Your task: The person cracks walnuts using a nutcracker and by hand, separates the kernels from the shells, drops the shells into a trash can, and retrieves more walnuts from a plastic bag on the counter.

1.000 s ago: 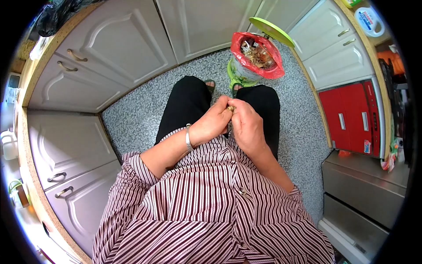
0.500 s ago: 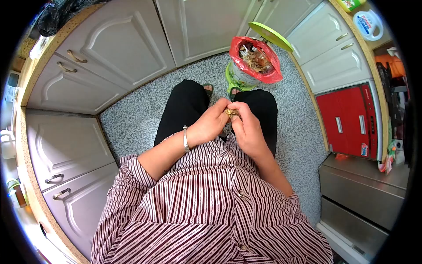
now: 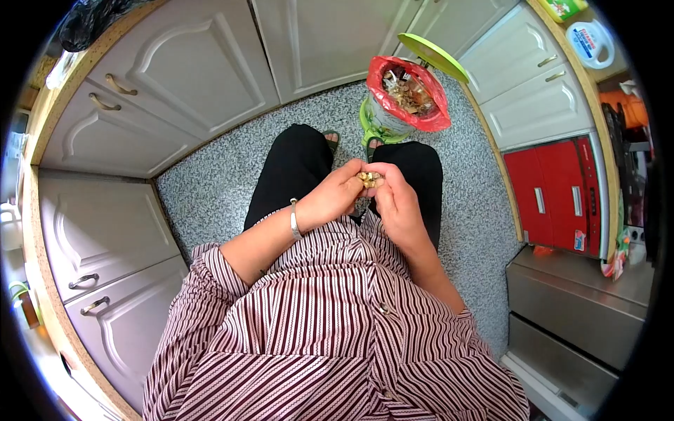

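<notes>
Between my hands, above my lap, is a small, shiny gold piece [image 3: 368,179] that looks like crumpled foil; whether anything is inside it I cannot tell. My left hand [image 3: 335,195], with a silver bracelet at the wrist, is closed with its fingertips on the piece's left side. From the right, my right hand [image 3: 397,202] pinches the same piece between thumb and curled forefinger. The two hands touch at the fingertips, and the lower fingers are partly hidden.
Beyond my feet stands a trash can [image 3: 382,119] with a red bag [image 3: 441,112] full of scraps, its green lid [image 3: 432,56] raised. Grey cabinets [image 3: 189,63] line the left and front. At right are a red appliance [image 3: 551,196] and steel drawers [image 3: 576,302].
The gold piece has turned and more of its bright surface shows between my fingers. My right thumb has shifted slightly; both hands stay in nearly the same place.
</notes>
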Available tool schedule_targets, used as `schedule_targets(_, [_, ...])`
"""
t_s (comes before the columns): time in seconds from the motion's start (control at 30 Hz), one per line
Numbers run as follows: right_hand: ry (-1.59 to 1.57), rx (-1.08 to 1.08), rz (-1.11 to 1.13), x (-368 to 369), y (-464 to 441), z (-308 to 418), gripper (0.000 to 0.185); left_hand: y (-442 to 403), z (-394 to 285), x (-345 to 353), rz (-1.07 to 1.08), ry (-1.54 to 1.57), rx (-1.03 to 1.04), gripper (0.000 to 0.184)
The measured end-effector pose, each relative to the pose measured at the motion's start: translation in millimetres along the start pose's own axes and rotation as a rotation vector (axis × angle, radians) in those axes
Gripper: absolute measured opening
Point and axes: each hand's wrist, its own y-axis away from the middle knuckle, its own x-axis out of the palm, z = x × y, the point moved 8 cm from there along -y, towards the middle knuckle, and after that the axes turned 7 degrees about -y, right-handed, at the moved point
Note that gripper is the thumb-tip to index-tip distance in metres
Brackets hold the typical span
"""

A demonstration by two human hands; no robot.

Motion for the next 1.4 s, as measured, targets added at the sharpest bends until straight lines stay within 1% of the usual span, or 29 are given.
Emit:
schedule_targets(0.07, [-0.121, 0.072, -0.031, -2, 0, -3, 0.024, -1, 4, 2, 0.077, 0.135, 0.015, 0.023])
schedule_targets(0.1, [-0.161, 0.095, -0.042, -3, 0, -4, 0.024, -2, 6, 3, 0.077, 0.136, 0.014, 0.023])
schedule_targets(0.17, [-0.106, 0.052, -0.035, -5, -1, -1, 0.024, -4, 3, 5, 0.090, 0.280, 0.094, 0.027])
schedule_targets(0.2, [-0.106, 0.052, -0.034, -6, -1, 0, 0.024, -5, 3, 6, 0.090, 0.280, 0.093, 0.027])
schedule_targets(0.27, [-0.176, 0.156, -0.037, -8, 0, -5, 0.023, -6, 5, 6, 0.106, 0.594, 0.052, 0.032])
schedule_targets(0.3, [-0.176, 0.156, -0.036, -8, 0, -4, 0.023, -5, 5, 6, 0.106, 0.595, 0.052, 0.032])
schedule_targets(0.37, [-0.241, 0.158, -0.049, -9, -1, -4, 0.024, -3, 4, 7, 0.128, 0.721, 0.049, 0.034])
schedule_targets(0.4, [-0.242, 0.157, -0.049, -9, -1, -4, 0.024, -4, 6, 7, 0.129, 0.720, 0.049, 0.034])
schedule_targets(0.5, [-0.276, 0.133, -0.033, -6, 0, 1, 0.024, -6, 7, 9, 0.178, 0.783, 0.085, 0.034])
schedule_targets(0.57, [-0.270, 0.085, -0.010, -5, 0, 9, 0.025, -4, 1, 9, 0.218, 0.878, 0.113, 0.032])
schedule_targets(0.7, [-0.280, 0.087, 0.019, -4, 1, 14, 0.025, -7, 6, 10, 0.279, 0.927, 0.113, 0.032])
schedule_targets(0.77, [-0.033, -0.112, 0.010, -1, 1, 38, 0.025, -7, 4, 13, 0.310, 0.980, 0.107, 0.033])
schedule_targets(0.9, [-0.008, -0.106, 0.049, 2, 2, 39, 0.028, -6, 3, 12, 0.241, 0.981, 0.053, 0.034])
schedule_targets(0.97, [-0.114, -0.004, 0.052, 0, 2, 33, 0.029, -7, 5, 12, 0.312, 1.049, 0.099, 0.034])
schedule_targets(1.0, [-0.114, -0.006, 0.053, -1, 2, 32, 0.029, -7, 5, 12, 0.311, 1.049, 0.101, 0.034])
schedule_targets(1.07, [-0.199, 0.047, 0.048, -3, 3, 26, 0.028, -5, 0, 13, 0.379, 1.099, 0.138, 0.033])
schedule_targets(1.2, [-0.362, 0.163, 0.061, 1, 4, 16, 0.028, -4, -2, 14, 0.342, 1.110, 0.105, 0.033])
schedule_targets(1.27, [-0.037, -0.128, 0.043, 3, 3, 33, 0.029, -7, 2, 13, 0.255, 1.044, 0.074, 0.033])
schedule_targets(1.3, [-0.016, -0.106, 0.042, 4, 3, 32, 0.031, -6, 2, 13, 0.256, 1.044, 0.075, 0.033])
schedule_targets(1.4, [-0.026, -0.071, 0.030, 3, 3, 28, 0.030, -6, 4, 10, 0.213, 1.008, 0.080, 0.033])
